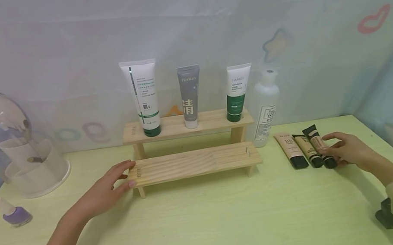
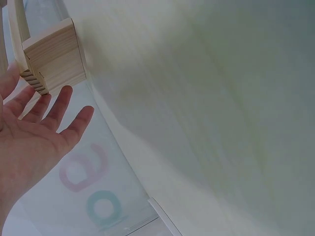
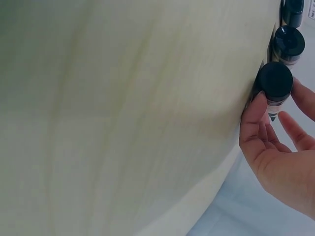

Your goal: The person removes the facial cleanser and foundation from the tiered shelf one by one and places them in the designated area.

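Observation:
At the right, my right hand [image 1: 349, 151] pinches a small black-and-beige cosmetic tube [image 1: 318, 144] that lies on the table. In the right wrist view its black cap [image 3: 275, 81] sits between thumb and fingers. Alongside it lie a gold-toned tube [image 1: 307, 150] and a beige BB cream tube [image 1: 289, 147], caps toward me. My left hand [image 1: 104, 193] touches the left end of the lower step of a two-step wooden rack [image 1: 193, 163]. Thumb and forefinger meet the board's corners; in the left wrist view the other fingers are spread and fairly straight.
The rack's upper step holds a white tube [image 1: 144, 96], a grey tube [image 1: 190, 93] and a white-green tube [image 1: 238, 93]. Behind its right end stands a white bottle [image 1: 266, 105]. Purple nail polish [image 1: 17, 215] and a clear domed brush holder [image 1: 37, 172] are at the left.

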`<state>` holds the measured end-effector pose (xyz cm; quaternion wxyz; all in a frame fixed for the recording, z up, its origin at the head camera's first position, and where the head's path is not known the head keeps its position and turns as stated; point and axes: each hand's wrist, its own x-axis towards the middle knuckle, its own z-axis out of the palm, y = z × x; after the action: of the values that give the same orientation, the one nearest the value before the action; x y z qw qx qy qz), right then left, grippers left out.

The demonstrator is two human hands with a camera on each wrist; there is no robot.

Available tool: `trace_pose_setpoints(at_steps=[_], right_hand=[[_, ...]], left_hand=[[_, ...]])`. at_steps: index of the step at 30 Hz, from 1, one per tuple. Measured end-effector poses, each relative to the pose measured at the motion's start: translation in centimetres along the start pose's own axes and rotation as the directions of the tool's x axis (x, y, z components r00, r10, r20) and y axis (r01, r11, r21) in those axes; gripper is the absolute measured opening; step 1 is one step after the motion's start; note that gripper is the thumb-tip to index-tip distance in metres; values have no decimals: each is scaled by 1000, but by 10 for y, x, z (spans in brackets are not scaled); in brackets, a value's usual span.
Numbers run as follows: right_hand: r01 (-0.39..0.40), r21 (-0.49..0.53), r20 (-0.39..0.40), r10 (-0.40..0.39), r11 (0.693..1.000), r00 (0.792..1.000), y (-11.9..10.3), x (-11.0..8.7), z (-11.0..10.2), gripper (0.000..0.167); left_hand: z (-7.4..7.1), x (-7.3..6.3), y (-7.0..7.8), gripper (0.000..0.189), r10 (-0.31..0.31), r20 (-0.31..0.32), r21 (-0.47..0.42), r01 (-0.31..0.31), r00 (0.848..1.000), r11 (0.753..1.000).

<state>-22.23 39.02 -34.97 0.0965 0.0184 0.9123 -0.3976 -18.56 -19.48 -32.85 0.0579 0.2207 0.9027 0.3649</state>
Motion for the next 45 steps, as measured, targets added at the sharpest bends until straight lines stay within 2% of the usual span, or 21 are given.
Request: trace_pose_setpoints(at_steps=[17,30,45], right_hand=[[64,-13,-25,-65,998,998,-3,4,0,54],[66,7,-13,-66,998,998,-4,3,-1,57],[103,-26,-21,-103,994,994,-9,-6,-9,61]], left_hand=[[-2,0,3,55,-2,1,15,2,1000,1000],[-3,0,0,55,0,0,15,0,1000,1000],[-2,0,1,55,7,7,2,-7,1000,1000]])
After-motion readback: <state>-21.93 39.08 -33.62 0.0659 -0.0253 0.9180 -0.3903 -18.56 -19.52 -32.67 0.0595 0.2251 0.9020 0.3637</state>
